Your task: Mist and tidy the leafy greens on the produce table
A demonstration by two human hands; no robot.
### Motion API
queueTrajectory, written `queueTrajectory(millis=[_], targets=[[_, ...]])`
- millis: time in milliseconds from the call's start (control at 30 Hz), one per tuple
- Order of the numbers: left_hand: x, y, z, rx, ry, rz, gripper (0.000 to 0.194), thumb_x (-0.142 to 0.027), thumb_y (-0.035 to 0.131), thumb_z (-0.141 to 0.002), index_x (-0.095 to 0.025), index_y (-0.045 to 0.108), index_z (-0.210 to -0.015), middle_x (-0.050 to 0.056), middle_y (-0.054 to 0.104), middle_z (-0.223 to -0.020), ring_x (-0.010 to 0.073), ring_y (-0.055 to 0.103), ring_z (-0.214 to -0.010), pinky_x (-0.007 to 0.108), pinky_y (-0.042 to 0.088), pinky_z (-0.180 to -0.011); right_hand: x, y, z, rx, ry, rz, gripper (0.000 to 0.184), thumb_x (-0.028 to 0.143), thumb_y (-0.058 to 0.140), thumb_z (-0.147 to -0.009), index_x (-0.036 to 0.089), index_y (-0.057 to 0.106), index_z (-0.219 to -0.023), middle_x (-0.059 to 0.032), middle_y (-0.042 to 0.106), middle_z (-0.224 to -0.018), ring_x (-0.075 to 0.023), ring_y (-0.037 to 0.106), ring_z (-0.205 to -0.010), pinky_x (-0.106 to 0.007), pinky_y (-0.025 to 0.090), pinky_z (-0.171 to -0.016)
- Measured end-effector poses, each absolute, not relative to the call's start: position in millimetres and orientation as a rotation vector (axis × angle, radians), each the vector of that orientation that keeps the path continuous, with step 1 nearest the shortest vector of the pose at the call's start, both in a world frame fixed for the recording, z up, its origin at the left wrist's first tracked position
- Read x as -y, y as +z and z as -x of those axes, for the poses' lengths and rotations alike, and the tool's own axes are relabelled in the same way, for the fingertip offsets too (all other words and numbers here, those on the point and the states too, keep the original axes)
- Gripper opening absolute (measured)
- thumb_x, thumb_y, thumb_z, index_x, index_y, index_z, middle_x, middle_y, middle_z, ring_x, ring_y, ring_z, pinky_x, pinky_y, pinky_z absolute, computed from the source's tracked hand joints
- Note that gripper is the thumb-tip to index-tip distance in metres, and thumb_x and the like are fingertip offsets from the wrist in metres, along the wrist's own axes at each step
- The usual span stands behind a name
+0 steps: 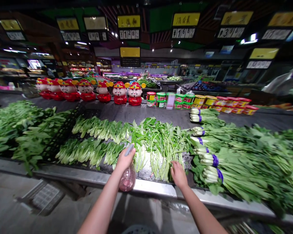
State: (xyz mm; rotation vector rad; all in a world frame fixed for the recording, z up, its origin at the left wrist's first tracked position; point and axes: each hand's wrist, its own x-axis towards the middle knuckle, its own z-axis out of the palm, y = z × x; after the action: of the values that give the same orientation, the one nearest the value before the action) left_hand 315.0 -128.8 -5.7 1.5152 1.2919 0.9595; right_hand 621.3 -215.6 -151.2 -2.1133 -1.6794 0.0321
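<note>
My left hand is closed round the top of a pink spray bottle, whose grey nozzle points toward the greens. My right hand rests with fingers bent on the stems of a pile of loose leafy greens at the middle of the stall. The pink bottle body hangs below my left hand, over the metal front edge of the display.
Rows of bok choy lie to the left, bundles tied with purple bands to the right, and more greens at far left. Red figurines and coloured tubs line the back. Price signs hang overhead.
</note>
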Motion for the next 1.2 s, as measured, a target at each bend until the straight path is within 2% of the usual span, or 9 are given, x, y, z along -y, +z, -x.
queueTrajectory(millis=[100,267,367,600,833,1000,1200], targets=[[129,-2,-319,-1.219,0.984,-1.456,0.065,-0.06,0.06,-0.082,-0.015,0.06,-0.129,0.0,0.063,-0.076,0.0118,0.055,-0.057,0.027,0.05,-0.056,220,-159,-620,1.622,0.037,2.143,0.039,0.02,0.037,-0.093,0.01,0.065,-0.119,-0.0158,0.064,-0.12,-0.0263,0.057,-0.114,-0.036,0.04,-0.104],[132,-6,-329,-1.257,1.021,-1.594,0.054,-0.059,0.058,-0.082,-0.014,0.07,-0.11,0.002,0.064,-0.074,0.0158,0.059,-0.064,0.029,0.05,-0.06,221,-161,-620,1.522,0.035,2.167,0.04,0.02,0.037,-0.092,0.012,0.065,-0.119,-0.0152,0.065,-0.118,-0.0263,0.057,-0.113,-0.036,0.04,-0.103],[135,-11,-335,-1.265,1.046,-1.675,0.054,-0.059,0.056,-0.082,-0.014,0.071,-0.109,0.002,0.064,-0.073,0.0176,0.059,-0.067,0.03,0.048,-0.064,222,-160,-620,1.51,0.039,2.174,0.04,0.021,0.036,-0.092,0.011,0.065,-0.119,-0.015,0.065,-0.118,-0.0264,0.057,-0.114,-0.036,0.04,-0.103],[142,-16,-344,-1.315,0.963,-1.695,0.052,-0.056,0.054,-0.084,-0.014,0.072,-0.108,-0.001,0.061,-0.067,0.0154,0.053,-0.058,0.029,0.043,-0.059,225,-161,-618,1.518,0.028,2.173,0.04,0.021,0.034,-0.094,0.011,0.064,-0.12,-0.0146,0.064,-0.118,-0.0261,0.056,-0.114,-0.035,0.038,-0.104],[145,-18,-342,-1.396,0.91,-1.755,0.041,-0.045,0.051,-0.086,-0.016,0.073,-0.104,-0.001,0.06,-0.065,0.0177,0.058,-0.065,0.028,0.045,-0.063,224,-163,-619,1.508,0.037,2.159,0.04,0.021,0.035,-0.093,0.013,0.064,-0.119,-0.014,0.065,-0.118,-0.0265,0.055,-0.114,-0.036,0.039,-0.104],[149,-11,-344,-1.378,0.955,-1.78,0.037,-0.044,0.051,-0.086,-0.018,0.073,-0.101,0.002,0.068,-0.077,0.0195,0.063,-0.075,0.029,0.047,-0.07,225,-160,-618,1.491,0.041,2.159,0.04,0.021,0.035,-0.093,0.013,0.065,-0.119,-0.0143,0.065,-0.117,-0.0267,0.056,-0.112,-0.036,0.04,-0.103],[155,8,-364,-1.291,0.996,-1.801,0.044,-0.053,0.053,-0.086,-0.017,0.073,-0.101,0.005,0.071,-0.085,0.0227,0.063,-0.081,0.033,0.048,-0.075,226,-157,-616,1.47,0.011,2.183,0.038,0.019,0.036,-0.093,0.014,0.065,-0.117,-0.0135,0.066,-0.115,-0.0258,0.057,-0.111,-0.035,0.04,-0.101]])
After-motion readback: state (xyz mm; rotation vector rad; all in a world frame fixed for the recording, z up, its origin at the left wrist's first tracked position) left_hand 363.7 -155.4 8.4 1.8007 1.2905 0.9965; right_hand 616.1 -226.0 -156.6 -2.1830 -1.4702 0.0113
